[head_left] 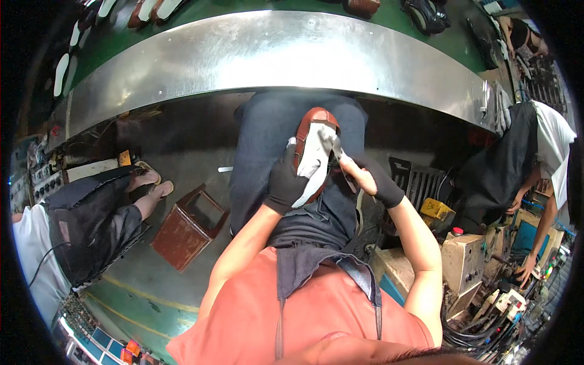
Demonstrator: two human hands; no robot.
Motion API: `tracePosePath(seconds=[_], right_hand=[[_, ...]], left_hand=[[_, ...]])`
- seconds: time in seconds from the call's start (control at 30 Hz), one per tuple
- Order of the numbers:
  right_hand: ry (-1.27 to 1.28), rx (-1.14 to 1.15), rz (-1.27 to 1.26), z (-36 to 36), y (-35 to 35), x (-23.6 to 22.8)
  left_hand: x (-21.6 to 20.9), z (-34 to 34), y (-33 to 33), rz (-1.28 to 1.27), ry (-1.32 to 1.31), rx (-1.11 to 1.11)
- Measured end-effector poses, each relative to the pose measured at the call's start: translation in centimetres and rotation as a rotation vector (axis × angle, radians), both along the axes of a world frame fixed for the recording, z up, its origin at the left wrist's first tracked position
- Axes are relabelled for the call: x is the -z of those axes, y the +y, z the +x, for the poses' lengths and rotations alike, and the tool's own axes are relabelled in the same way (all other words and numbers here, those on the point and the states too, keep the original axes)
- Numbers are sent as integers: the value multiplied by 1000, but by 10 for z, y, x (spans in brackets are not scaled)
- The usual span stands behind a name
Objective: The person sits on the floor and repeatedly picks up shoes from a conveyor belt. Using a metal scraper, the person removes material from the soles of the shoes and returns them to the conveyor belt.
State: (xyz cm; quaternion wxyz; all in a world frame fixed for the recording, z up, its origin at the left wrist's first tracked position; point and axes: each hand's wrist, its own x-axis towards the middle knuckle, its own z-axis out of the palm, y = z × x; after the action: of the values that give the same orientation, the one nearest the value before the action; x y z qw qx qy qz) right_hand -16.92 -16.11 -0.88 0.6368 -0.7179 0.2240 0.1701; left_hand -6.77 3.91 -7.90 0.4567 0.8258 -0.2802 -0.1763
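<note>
A brown leather shoe (318, 114) with its white underside turned up rests over my lap, toe pointing away from me. My left hand (283, 184), in a black glove with bare fingertips, grips the shoe along its left side. On the other side, my right hand (368, 177), gloved the same way, is closed around a slim grey metal tool (337, 147). The tool's far end meets the white underside near the toe; its exact kind is hard to make out. My fingers hide part of the shoe's right edge.
Beyond my knees runs a metal-edged bench (243, 58) with a green top (280, 7), carrying black shoes (426, 13) and white soles (61, 74). A brown wooden stool (182, 234) stands left. Co-workers sit at both sides; machinery (463, 258) and a yellow container (435, 210) are right.
</note>
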Motion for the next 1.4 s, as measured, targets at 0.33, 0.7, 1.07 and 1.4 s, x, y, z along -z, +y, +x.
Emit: tracePosePath(seconds=[0.33,0.7,1.07,1.4], right_hand=[[-59,-501,-994,-3,13,-5],[-46,-745,-842,42,-23,-112],[274,-64,-72,-92,50,22],[-266,-349,-633,-23,47,-63]], left_hand=[[35,7,5,-288,548,119],[3,20,-36,27,231,23],[56,-71,71,-302,723,47],[15,-43,24,-176,435,31]])
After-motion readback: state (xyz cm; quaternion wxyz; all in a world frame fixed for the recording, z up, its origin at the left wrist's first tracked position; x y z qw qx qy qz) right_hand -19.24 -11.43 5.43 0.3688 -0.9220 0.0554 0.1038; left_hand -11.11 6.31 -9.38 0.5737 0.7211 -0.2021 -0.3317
